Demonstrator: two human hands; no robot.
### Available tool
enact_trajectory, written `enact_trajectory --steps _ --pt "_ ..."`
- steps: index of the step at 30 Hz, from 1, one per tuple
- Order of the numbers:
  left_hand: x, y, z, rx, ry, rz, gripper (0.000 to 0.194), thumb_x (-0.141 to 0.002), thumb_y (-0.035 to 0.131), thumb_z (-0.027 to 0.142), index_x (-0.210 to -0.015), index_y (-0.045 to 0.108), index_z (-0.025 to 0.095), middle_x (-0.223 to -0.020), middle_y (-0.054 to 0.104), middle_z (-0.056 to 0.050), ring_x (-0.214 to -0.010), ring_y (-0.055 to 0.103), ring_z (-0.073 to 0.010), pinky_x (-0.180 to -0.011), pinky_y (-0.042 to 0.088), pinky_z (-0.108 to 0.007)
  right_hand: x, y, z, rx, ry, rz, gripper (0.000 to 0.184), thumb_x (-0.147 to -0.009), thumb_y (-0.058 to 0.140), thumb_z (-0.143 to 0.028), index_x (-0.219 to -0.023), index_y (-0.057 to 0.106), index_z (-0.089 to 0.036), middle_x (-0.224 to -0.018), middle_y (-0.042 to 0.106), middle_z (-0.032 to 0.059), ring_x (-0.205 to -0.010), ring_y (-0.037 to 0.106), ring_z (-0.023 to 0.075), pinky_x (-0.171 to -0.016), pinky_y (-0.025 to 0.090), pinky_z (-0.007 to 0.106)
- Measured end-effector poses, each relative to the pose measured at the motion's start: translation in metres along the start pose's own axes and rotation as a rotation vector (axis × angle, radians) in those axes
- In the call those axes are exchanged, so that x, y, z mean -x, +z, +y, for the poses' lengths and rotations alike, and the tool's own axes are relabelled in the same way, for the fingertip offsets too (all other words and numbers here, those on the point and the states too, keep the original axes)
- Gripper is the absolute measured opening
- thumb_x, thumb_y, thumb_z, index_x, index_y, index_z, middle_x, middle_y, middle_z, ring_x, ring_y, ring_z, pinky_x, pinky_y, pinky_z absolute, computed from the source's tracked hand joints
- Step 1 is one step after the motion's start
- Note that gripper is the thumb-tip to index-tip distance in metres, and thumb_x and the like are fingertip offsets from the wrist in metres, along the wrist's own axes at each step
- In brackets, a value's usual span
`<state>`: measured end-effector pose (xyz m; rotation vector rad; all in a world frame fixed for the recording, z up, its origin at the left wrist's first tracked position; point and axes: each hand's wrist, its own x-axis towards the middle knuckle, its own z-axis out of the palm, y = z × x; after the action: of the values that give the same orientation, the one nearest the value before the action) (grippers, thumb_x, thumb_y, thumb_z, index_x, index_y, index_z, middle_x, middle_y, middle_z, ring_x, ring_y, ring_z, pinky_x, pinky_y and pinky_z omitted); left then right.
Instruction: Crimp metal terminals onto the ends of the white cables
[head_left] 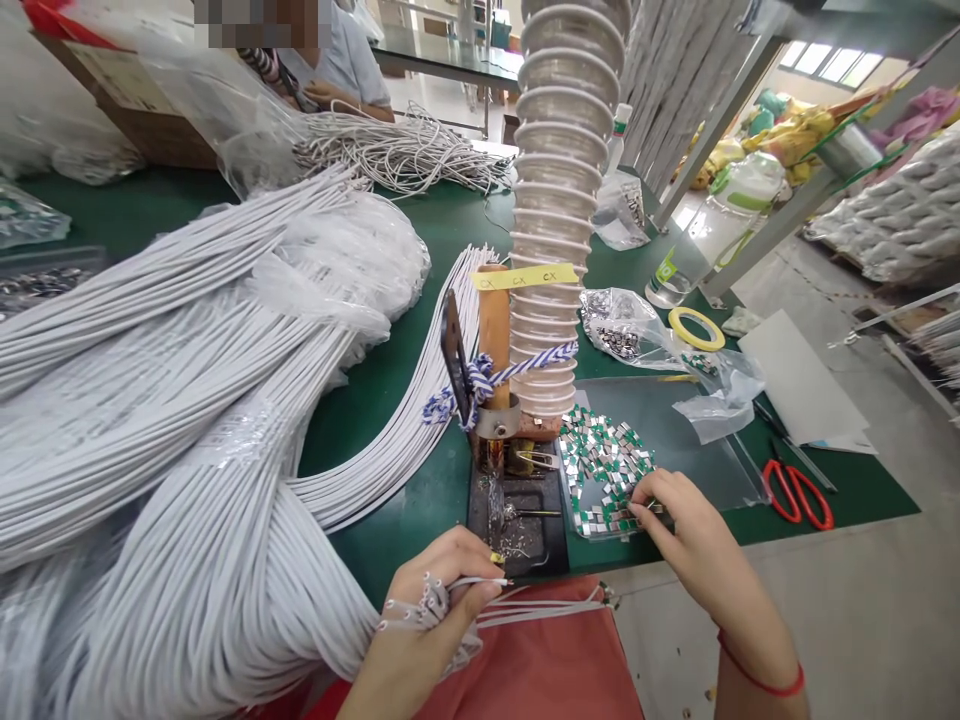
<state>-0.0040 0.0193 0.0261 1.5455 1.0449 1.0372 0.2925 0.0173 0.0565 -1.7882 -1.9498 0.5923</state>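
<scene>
My left hand (431, 610) is closed around a bunch of thin white cables (431, 600), their cut ends poking out between the fingers. One cable end is pinched between thumb and forefinger, its stripped tip pointing right. Just beyond it stands a soldering stand (525, 530) with a black base and an orange-handled iron (493, 335) tied upright with blue-and-white cord. At the right, my right hand (694, 540) pinches a small metal connector at the edge of a pile of green-and-silver connectors (604, 465); the fingertips mostly cover it. More cables with connectors fitted (547, 605) lie across the red cloth on my lap.
Thick bundles of white cable (187, 400) fill the left side. A clear ribbed hose (559, 200) rises behind the stand. Red-handled scissors (796, 492), yellow tape (696, 328) and a water bottle (709, 235) stand right. Another person (337, 65) sits across the table.
</scene>
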Motion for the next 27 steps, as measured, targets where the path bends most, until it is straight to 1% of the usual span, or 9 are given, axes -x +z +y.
enact_trajectory --steps 2,4,6,8,12,15,18,22,27 --pt "0.001 0.000 -0.001 0.000 0.004 0.001 0.017 -0.084 0.067 0.010 -0.076 0.076 0.022 -0.078 0.071 -0.001 -0.073 0.068 -0.0164 -0.068 0.053 -0.021 0.004 0.002 -0.012 -0.129 0.063 0.037 0.014 -0.096 0.046 -0.021 -0.084 0.052 -0.024 -0.077 0.060 0.0030 -0.070 0.056 0.0223 -0.062 0.043 0.032" --pt "0.002 0.000 -0.001 0.003 0.007 -0.004 0.018 -0.084 0.066 0.009 -0.076 0.075 0.023 -0.079 0.072 -0.001 -0.074 0.069 -0.0160 -0.069 0.053 -0.021 0.010 0.009 -0.028 -0.311 0.106 -0.003 0.014 -0.098 0.045 -0.024 -0.086 0.052 -0.024 -0.077 0.059 0.0014 -0.068 0.057 0.0200 -0.061 0.043 0.029" --pt "0.002 0.000 -0.001 0.005 0.004 -0.011 0.018 -0.085 0.066 0.009 -0.076 0.074 0.023 -0.078 0.072 0.000 -0.074 0.069 -0.0158 -0.070 0.053 -0.020 0.013 0.021 -0.047 -0.445 0.103 -0.086 0.015 -0.096 0.048 -0.023 -0.082 0.053 -0.024 -0.072 0.054 -0.0008 -0.062 0.050 0.0175 -0.056 0.040 0.027" --pt "0.002 0.000 -0.001 0.000 -0.005 -0.014 0.017 -0.085 0.066 0.011 -0.075 0.074 0.022 -0.078 0.073 -0.001 -0.074 0.069 -0.0161 -0.070 0.053 -0.021 0.013 0.037 -0.065 -0.532 0.084 -0.125 0.012 -0.092 0.052 -0.020 -0.082 0.056 -0.023 -0.072 0.053 -0.0008 -0.062 0.046 0.0165 -0.055 0.036 0.026" --pt "0.000 0.000 0.001 -0.052 -0.026 -0.009 0.017 -0.085 0.065 0.013 -0.072 0.073 0.020 -0.079 0.075 -0.004 -0.073 0.070 -0.0177 -0.068 0.054 -0.022 0.007 0.062 -0.088 -0.650 0.054 -0.071 0.008 -0.087 0.057 -0.018 -0.080 0.059 -0.020 -0.077 0.057 0.0007 -0.060 0.041 0.0144 -0.055 0.034 0.026" --pt "0.000 0.001 0.001 -0.099 -0.037 0.025 0.016 -0.084 0.065 0.015 -0.071 0.074 0.020 -0.080 0.076 -0.005 -0.072 0.072 -0.0188 -0.067 0.055 -0.023 0.003 0.070 -0.095 -0.628 0.061 -0.029 0.012 -0.086 0.056 -0.015 -0.076 0.061 -0.020 -0.070 0.053 -0.0008 -0.060 0.040 0.0142 -0.054 0.032 0.025" --pt "0.001 0.003 0.002 -0.120 -0.021 0.077 0.015 -0.082 0.066 0.015 -0.071 0.074 0.020 -0.078 0.076 -0.005 -0.071 0.072 -0.0188 -0.065 0.057 -0.023 0.005 0.074 -0.096 -0.602 0.069 -0.041 0.014 -0.086 0.055 -0.012 -0.076 0.061 -0.020 -0.065 0.050 -0.0025 -0.058 0.041 0.0138 -0.051 0.031 0.024" --pt "0.002 0.005 0.003 -0.116 -0.009 0.138 0.015 -0.081 0.066 0.014 -0.069 0.073 0.020 -0.076 0.076 -0.004 -0.067 0.072 -0.0180 -0.062 0.057 -0.022 0.009 0.079 -0.096 -0.647 0.074 -0.070 0.009 -0.090 0.053 -0.015 -0.084 0.059 -0.020 -0.070 0.056 -0.0014 -0.059 0.047 0.0140 -0.051 0.034 0.023" --pt "0.002 0.007 0.004 -0.102 -0.030 0.146 0.016 -0.082 0.065 0.015 -0.067 0.071 0.019 -0.076 0.076 -0.005 -0.067 0.073 -0.0188 -0.061 0.058 -0.022 0.010 0.084 -0.095 -0.694 0.099 -0.111 0.008 -0.091 0.051 -0.015 -0.088 0.056 -0.021 -0.077 0.061 0.0011 -0.067 0.055 0.0157 -0.057 0.042 0.023"
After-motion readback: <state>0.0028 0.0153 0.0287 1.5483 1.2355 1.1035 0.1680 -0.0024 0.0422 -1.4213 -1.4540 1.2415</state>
